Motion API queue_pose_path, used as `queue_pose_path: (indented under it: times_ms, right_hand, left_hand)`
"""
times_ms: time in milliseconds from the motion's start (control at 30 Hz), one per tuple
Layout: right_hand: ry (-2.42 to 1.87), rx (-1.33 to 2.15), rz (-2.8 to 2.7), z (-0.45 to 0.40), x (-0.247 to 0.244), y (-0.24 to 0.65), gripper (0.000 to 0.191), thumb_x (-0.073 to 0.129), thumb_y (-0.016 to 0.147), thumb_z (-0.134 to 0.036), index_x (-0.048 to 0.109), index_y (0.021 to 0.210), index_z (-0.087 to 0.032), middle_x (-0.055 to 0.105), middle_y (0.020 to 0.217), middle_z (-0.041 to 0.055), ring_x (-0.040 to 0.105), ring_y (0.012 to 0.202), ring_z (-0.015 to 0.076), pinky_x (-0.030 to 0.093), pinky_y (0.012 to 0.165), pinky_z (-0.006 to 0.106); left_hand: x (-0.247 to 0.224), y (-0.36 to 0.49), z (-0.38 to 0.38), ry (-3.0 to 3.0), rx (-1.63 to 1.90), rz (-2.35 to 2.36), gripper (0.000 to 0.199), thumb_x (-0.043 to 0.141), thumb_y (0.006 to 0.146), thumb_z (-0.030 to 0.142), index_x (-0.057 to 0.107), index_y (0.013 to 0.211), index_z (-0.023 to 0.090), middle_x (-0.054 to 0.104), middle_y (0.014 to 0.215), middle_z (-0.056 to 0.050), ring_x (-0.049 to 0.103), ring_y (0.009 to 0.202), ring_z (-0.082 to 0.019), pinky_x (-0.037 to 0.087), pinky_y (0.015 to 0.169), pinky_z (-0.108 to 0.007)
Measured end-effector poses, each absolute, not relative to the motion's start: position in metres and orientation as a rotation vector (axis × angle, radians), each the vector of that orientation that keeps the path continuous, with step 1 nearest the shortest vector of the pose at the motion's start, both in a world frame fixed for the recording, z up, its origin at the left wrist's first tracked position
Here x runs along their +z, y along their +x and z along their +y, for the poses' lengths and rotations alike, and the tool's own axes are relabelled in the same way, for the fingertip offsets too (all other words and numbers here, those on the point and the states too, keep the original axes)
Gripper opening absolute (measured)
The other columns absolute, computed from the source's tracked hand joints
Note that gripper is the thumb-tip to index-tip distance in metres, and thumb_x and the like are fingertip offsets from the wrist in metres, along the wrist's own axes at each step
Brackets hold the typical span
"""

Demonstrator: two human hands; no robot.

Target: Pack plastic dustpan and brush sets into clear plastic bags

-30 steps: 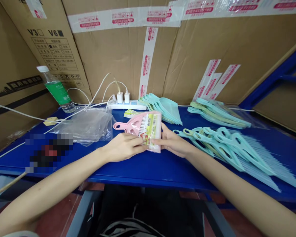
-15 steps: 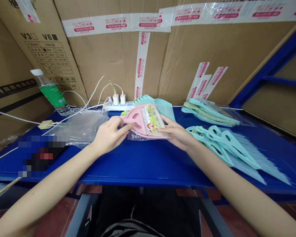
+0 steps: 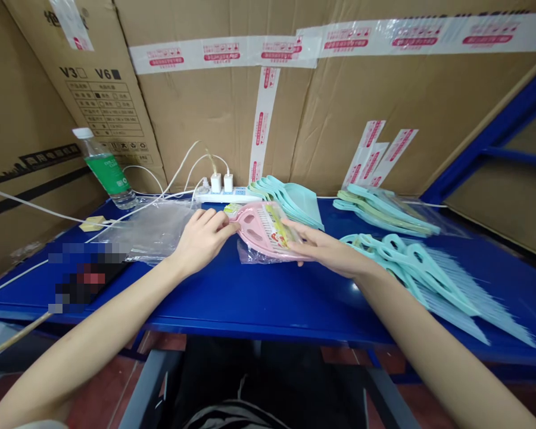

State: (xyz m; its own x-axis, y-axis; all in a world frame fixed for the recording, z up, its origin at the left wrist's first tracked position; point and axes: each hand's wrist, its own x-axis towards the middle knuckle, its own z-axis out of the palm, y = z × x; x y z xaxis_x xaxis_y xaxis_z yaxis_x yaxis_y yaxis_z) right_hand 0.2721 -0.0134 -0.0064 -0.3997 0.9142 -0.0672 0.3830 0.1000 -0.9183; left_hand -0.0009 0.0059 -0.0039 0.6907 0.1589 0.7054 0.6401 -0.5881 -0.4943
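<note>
Left hand: my left hand (image 3: 203, 238) is curled, holding the handle end of the pink dustpan set, with my fingers (image 3: 209, 217) bent over the top.

Right hand: my right hand (image 3: 326, 253) is stretched out narrow and flat, with its fingers (image 3: 295, 235) across the near part of the set, over the printed card.

Pink set: the pink dustpan set (image 3: 265, 232), with its bristles and card, sits between my hands at the middle of the blue table (image 3: 250, 304). A clear wrapper (image 3: 250, 255) bunches along its near edge. I cannot tell whether it is touching the tabletop or slightly lifted.

Right of my hands: a pile of teal brushes (image 3: 429, 286) lies just beside my right fingers. Farther back is a bagged stack of teal and pale green dustpans (image 3: 384, 211).

Behind my hands: a stack of teal dustpans (image 3: 290, 199) stands just behind the pink set, near a white power strip (image 3: 226, 195) with two chargers (image 3: 219, 182) plugged in.

Left of my hands: a loose plastic bag (image 3: 152, 229) lies flat near my left hand, and a water bottle (image 3: 102, 170) with a green label stands farther back. A pixelated object (image 3: 84, 277) sits at the table's near edge.

Back wall: taped cardboard boxes (image 3: 205, 119) rise behind the table.
</note>
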Motion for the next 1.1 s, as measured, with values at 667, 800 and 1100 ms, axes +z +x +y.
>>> queue_pose_path:
  times_ms: [667, 800, 1100]
  right_hand:
    - [-1.032, -0.205, -2.456, -0.028, -0.013, 0.263, 0.061, 0.045, 0.082, -0.001, 0.057, 0.136, -0.026, 0.062, 0.135, 0.0064, 0.058, 0.125, 0.0228, 0.054, 0.1, 0.044]
    - [-1.091, -0.303, -2.46, -0.044, -0.018, 0.262, 0.058, 0.043, 0.083, 0.0, 0.058, 0.135, -0.021, 0.062, 0.135, 0.011, 0.059, 0.123, 0.0269, 0.058, 0.093, 0.043]
    - [-1.016, -0.29, -2.378, -0.08, -0.019, 0.282, 0.057, 0.034, 0.087, 0.0, 0.06, 0.134, -0.02, 0.062, 0.133, 0.0121, 0.057, 0.125, 0.0268, 0.054, 0.1, 0.043]
  left_hand:
    - [-0.005, 0.004, -0.008, -2.1, -0.751, -0.653, 0.021, 0.047, 0.096, 0.013, 0.066, 0.093, 0.02, 0.055, 0.066, -0.001, 0.048, 0.064, -0.016, 0.034, 0.059, -0.03]
    - [-0.005, 0.006, -0.011, -2.141, -0.772, -0.612, 0.018, 0.048, 0.095, 0.011, 0.065, 0.094, 0.019, 0.056, 0.068, 0.0, 0.047, 0.062, -0.015, 0.032, 0.058, -0.03]
    - [-0.007, 0.015, -0.026, -2.133, -0.912, -0.469, 0.022, 0.061, 0.09, 0.014, 0.06, 0.111, 0.02, 0.063, 0.08, -0.001, 0.051, 0.07, -0.016, 0.039, 0.065, -0.03]
